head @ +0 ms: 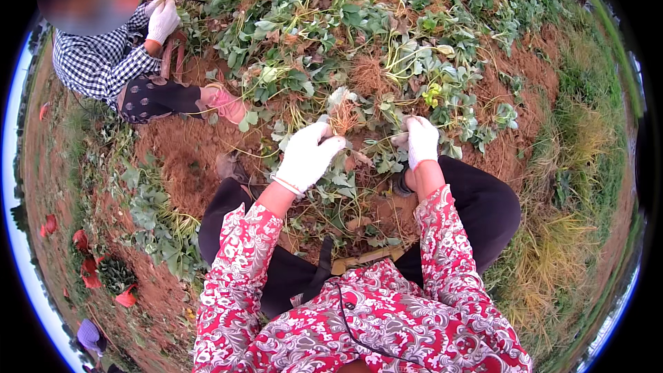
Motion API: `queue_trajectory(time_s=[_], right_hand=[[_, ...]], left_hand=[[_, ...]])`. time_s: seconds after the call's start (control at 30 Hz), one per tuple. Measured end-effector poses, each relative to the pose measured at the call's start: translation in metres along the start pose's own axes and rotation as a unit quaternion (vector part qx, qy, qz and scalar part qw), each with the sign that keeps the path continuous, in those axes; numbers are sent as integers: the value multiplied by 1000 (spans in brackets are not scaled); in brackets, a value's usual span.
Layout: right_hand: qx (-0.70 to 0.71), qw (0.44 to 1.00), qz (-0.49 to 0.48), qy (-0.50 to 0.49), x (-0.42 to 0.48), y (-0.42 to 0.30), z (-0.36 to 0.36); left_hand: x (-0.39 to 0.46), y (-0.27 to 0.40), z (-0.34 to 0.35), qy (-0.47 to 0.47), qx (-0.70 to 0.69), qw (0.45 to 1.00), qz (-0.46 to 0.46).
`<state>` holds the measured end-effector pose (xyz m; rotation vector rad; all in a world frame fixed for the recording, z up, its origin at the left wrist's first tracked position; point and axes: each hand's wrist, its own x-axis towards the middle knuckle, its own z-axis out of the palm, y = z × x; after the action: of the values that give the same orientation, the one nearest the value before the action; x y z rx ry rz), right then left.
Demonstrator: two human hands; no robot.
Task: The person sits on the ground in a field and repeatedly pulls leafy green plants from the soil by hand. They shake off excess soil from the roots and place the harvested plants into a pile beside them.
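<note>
My left hand (310, 156), in a white knit glove, grips an uprooted leafy plant near its crown. The plant's orange-brown fibrous roots (344, 117) point up and away from me, above the thumb. To the right, my gloved right hand (422, 139) is apart from the left, its fingers bent down among leaves and thin stems. Whether a stem is pinched in those fingertips is hidden. Between and below the hands lie green leaves with trailing stems (357, 194). Just beyond them a brown root clump (370, 75) rests on the heap of pulled plants (311, 26).
At the upper left a co-worker in a checked shirt (98, 65) sits holding roots in gloved hands (163, 20). Cut or pulled leaves (166, 233) lie on reddish soil at left. Red bags (89, 272) stand farther off. Grass (559, 248) borders the right side.
</note>
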<state>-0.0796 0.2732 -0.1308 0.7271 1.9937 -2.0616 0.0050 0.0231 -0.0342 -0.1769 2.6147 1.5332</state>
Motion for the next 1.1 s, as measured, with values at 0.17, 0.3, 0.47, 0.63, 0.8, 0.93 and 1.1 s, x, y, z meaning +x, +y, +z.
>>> queue_trajectory(time_s=[0.17, 0.3, 0.47, 0.63, 0.8, 0.93, 1.1], right_hand=[[-309, 843, -439, 37, -69, -22, 45], [-147, 945, -269, -112, -104, -56, 52], [-134, 945, -249, -166, -121, -80, 52], [-282, 769, -554, -152, -142, -104, 56], [-393, 691, -572, -201, -134, -105, 63], [-466, 639, -582, -189, -128, -112, 54], [-581, 572, -564, -132, -124, -115, 44]], left_hand=[[-6, -9, -19, -21, -84, 995, -40], [-12, -10, -24, -70, -243, 967, -40], [-22, -10, -43, -154, -448, 877, -81], [-21, -24, -44, -192, -551, 810, -60], [-20, -16, -34, -236, -539, 806, -62], [-30, 6, -34, -123, -350, 928, -22], [-34, 26, -37, -183, -271, 943, -64]])
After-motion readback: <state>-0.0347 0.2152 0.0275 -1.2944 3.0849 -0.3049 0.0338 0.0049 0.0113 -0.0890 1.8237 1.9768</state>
